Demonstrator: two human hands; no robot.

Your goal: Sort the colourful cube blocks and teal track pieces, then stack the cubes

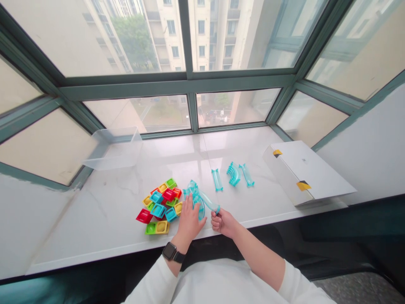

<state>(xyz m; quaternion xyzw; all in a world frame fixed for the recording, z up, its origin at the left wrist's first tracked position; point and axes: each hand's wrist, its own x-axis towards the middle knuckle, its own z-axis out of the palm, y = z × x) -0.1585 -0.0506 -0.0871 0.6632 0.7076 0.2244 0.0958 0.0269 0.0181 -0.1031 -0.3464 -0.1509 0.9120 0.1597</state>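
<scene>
Toward the front of the white sill, my right hand (223, 222) pinches the near end of a long, slightly curved, see-through blue track piece (208, 200). My left hand (189, 216) lies with fingers stretched over a heap of similar blue track pieces (192, 187), partly hiding it. Left of that hand is a pile of red, yellow, green and blue plastic blocks (159, 209) with hollowed tops. Farther right, apart from the heap, lie a straight blue track piece (217, 180), a nested stack of curved pieces (234, 174) and another narrow piece (247, 175).
A clear plastic bin (117, 157) stands at the back left. On the right sits a white box (311, 171) with yellow-and-black tabs. Windows (234, 107) close off the back, and the sill's front edge (268, 218) runs just before my body.
</scene>
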